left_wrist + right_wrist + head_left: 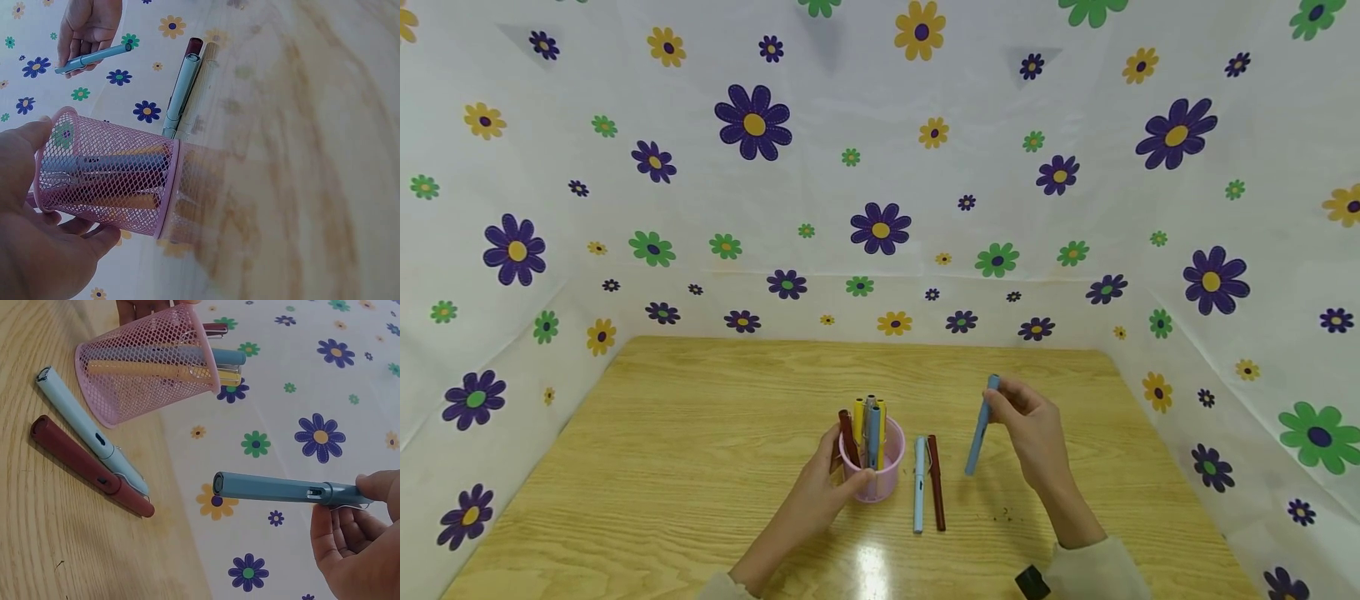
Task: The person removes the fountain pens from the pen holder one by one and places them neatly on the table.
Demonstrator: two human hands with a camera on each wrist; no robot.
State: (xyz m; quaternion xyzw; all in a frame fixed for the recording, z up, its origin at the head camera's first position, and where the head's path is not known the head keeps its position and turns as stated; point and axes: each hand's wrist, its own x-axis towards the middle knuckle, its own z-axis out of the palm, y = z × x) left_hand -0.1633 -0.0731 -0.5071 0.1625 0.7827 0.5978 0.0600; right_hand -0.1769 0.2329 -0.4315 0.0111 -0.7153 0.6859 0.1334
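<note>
A pink mesh pen holder (891, 475) stands on the table with several pens in it, among them yellow, blue and dark red ones. My left hand (829, 492) grips the holder round its side, thumb at the front; the left wrist view shows the mesh wall (112, 175) between thumb and fingers. My right hand (1030, 425) pinches a blue pen (981, 429) near its capped top, off the table, lower end pointing down. Between holder and right hand, a light blue pen (919, 492) and a dark red pen (937, 492) lie side by side on the table.
The wooden table (700, 417) is walled at the back and sides by white flower-print cloth (820, 183). Small dark crumbs (1006, 514) lie below the right hand. A black object (1032, 582) sits by the right sleeve.
</note>
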